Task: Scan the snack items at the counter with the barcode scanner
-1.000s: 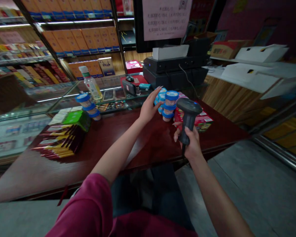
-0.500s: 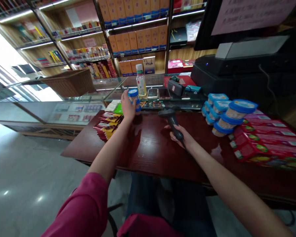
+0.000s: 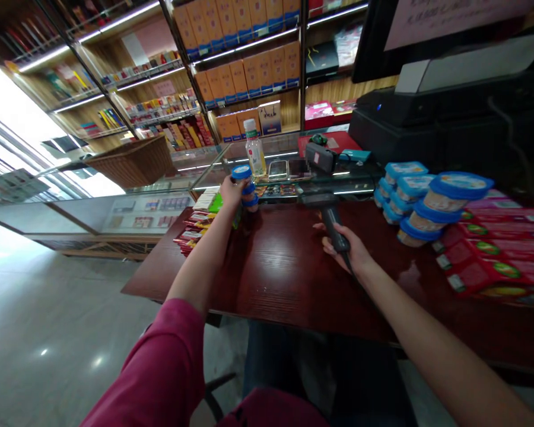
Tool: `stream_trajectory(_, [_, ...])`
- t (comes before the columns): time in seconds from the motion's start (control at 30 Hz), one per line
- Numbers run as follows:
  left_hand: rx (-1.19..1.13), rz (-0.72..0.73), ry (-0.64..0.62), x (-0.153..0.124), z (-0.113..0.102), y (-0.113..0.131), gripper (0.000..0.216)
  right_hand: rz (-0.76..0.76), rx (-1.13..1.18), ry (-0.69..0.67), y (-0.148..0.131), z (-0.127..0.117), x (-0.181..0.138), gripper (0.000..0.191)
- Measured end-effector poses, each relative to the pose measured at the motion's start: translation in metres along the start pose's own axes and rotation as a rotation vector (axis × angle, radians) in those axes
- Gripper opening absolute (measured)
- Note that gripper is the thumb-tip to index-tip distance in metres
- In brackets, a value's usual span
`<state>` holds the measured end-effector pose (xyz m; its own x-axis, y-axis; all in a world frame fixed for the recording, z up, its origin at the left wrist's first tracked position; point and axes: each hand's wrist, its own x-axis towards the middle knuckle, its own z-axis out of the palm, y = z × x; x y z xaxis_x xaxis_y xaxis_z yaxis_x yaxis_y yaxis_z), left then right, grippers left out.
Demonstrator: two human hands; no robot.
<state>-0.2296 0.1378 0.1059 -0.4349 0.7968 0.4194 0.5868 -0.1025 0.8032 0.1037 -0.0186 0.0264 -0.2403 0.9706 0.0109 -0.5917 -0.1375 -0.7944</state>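
1. The left hand (image 3: 232, 193), in the middle of the frame and a little left, is at the left side of a stack of round tubs with blue lids (image 3: 250, 189). The fingers are partly hidden, so I cannot tell if they grasp a tub or only touch it.

2. The right hand (image 3: 351, 252), right of the centre, has its fingers closed around the handle of a dark grey plastic scanner (image 3: 335, 230). The scanner's head is blurred and points to the upper left; a dark cable goes down from the handle.

3. Both hands are above a dark red, glossy wooden table (image 3: 271, 284), which fills the middle of the frame.

4. Left of the tubs, partly behind the left forearm, there is a pile of dark red and yellow packets (image 3: 193, 231), and near it a bright green package (image 3: 216, 203).

5. Behind the tubs stands a clear bottle with a white cap (image 3: 255, 154), upright.

6. At the right of the frame, small pale blue boxes with blue lids (image 3: 400, 188) are beside a second stack of tubs (image 3: 440, 207), which leans to the right. Next to these lie red cartons (image 3: 493, 255), in a row.
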Motion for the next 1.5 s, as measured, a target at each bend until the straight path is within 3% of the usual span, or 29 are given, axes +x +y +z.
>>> stream_trajectory(0.07, [-0.171, 0.021, 0.096, -0.002, 0.001, 0.006, 0.036, -0.003, 0.007, 0.012, 0.000, 0.000, 0.000, 0.030])
stream_trajectory(0.13, [-0.442, 0.030, 0.096, -0.013, 0.003, 0.017, 0.036, -0.001, 0.017, 0.023, -0.001, -0.001, -0.001, 0.031])
stream_trajectory(0.27, [-1.010, -0.076, -0.170, -0.062, 0.015, 0.044, 0.042, -0.015, 0.028, -0.005, -0.004, 0.001, -0.004, 0.033])
stream_trajectory(0.4, [-1.281, -0.365, -0.276, -0.119, 0.045, 0.052, 0.035, -0.057, -0.030, -0.083, -0.006, 0.002, -0.013, 0.032])
stream_trajectory(0.53, [-1.270, -0.653, -0.298, -0.150, 0.077, 0.036, 0.029, -0.051, -0.089, -0.144, -0.007, 0.003, -0.019, 0.037])
stream_trajectory(0.63, [-1.236, -0.716, -0.337, -0.160, 0.090, 0.023, 0.028, -0.052, -0.108, -0.154, -0.006, 0.006, -0.019, 0.038])
stream_trajectory(1.17, [-1.252, -0.637, -0.336, -0.160, 0.095, 0.018, 0.020, -0.099, -0.254, -0.168, -0.003, 0.009, -0.019, 0.049])
stream_trajectory(1.33, [-1.186, -0.623, -0.352, -0.159, 0.095, 0.012, 0.027, -0.082, -0.250, -0.177, -0.004, 0.006, -0.020, 0.039])
stream_trajectory(1.5, [-1.114, -0.597, -0.409, -0.158, 0.092, 0.013, 0.027, -0.137, -0.225, -0.140, -0.008, 0.004, -0.021, 0.042])
